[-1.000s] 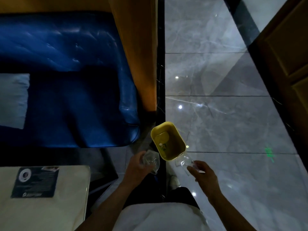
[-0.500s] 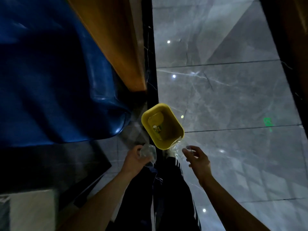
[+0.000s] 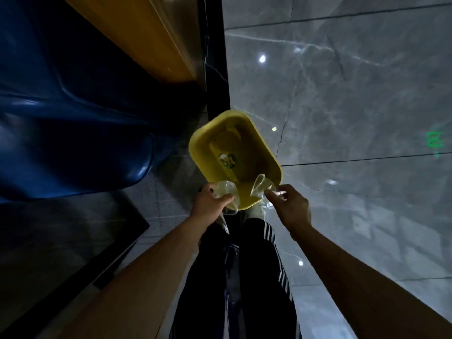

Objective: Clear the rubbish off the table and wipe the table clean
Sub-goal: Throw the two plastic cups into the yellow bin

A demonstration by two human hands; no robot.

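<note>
A yellow bin (image 3: 265,146) stands on the floor straight below me, with a little rubbish lying at its bottom. My left hand (image 3: 211,204) is shut on a crumpled clear plastic cup (image 3: 226,190) at the bin's near left rim. My right hand (image 3: 288,204) pinches a second clear plastic cup (image 3: 261,187), tilted over the bin's near right rim. Both cups hang over the bin's near edge.
A blue padded seat (image 3: 73,118) with an orange wooden side panel (image 3: 151,37) fills the left. A dark table edge (image 3: 73,253) runs along the lower left. Grey glossy floor tiles (image 3: 354,106) spread to the right. My legs and shoes stand just behind the bin.
I have moved closer to the bin and the view has tilted down. Both hands have brought their cups forward from behind the bin to over its near rim.
</note>
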